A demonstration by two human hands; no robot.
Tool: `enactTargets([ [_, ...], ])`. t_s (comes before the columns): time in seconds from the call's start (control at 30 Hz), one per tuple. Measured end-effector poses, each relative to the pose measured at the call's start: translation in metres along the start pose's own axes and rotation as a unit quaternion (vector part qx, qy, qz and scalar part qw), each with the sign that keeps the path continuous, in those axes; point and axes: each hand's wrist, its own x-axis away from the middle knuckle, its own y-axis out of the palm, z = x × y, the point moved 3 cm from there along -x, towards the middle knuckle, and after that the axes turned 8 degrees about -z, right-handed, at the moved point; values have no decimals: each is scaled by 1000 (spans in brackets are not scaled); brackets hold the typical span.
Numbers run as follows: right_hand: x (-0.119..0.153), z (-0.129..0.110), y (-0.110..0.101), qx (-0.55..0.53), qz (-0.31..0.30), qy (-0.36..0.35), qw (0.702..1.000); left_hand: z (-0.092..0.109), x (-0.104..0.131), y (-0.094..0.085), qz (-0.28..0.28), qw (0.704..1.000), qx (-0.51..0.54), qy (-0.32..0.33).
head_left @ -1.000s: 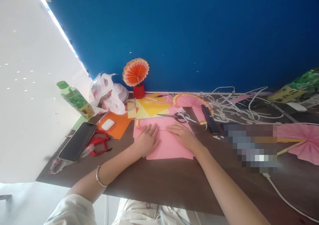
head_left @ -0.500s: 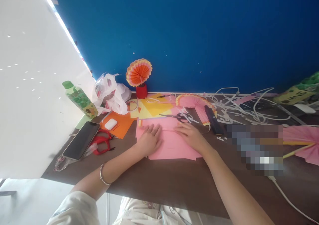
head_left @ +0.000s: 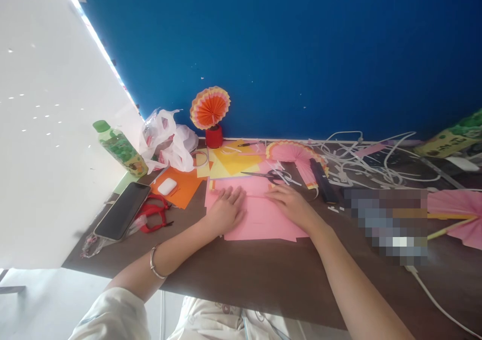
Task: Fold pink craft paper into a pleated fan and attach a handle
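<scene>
Pink paper [head_left: 263, 224] lies on the dark table, with a narrow folded strip along its upper part. My left hand [head_left: 227, 210] rests flat on the left side of that fold, fingers slightly apart. On the right end of the fold lies my right hand [head_left: 291, 204], its fingers stretched out and pressing down. Neither hand is wrapped round anything. Just beyond them are dark scissors [head_left: 276, 176], and behind those, yellow paper sheets [head_left: 231, 161].
At the left are a phone [head_left: 122, 211], red-handled tool [head_left: 155, 217], white case [head_left: 167, 186], orange paper [head_left: 184, 195], plastic bag [head_left: 176, 146] and green bottle [head_left: 122, 151]. A paper fan [head_left: 211, 109] stands behind. Black stick [head_left: 323, 182] and white cables [head_left: 376, 159] lie right.
My right hand has shifted very slightly to the right along the fold. My left hand stays in place on the paper.
</scene>
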Motion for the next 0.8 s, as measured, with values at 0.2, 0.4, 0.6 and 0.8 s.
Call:
enactTargets([
  [0.2,0,7,4,-46,0,12,999,0,1,0,-4,1000,3,1],
  [0.4,-1,11,7,-65,13,16,998,0,0,-2,3,1000,12,-2],
  [0.6,-1,10,5,-83,12,28,996,2,-3,-2,13,1000,-8,-7],
  [0.8,2,10,2,-100,-7,60,993,8,-4,-1,5,1000,-9,-16],
])
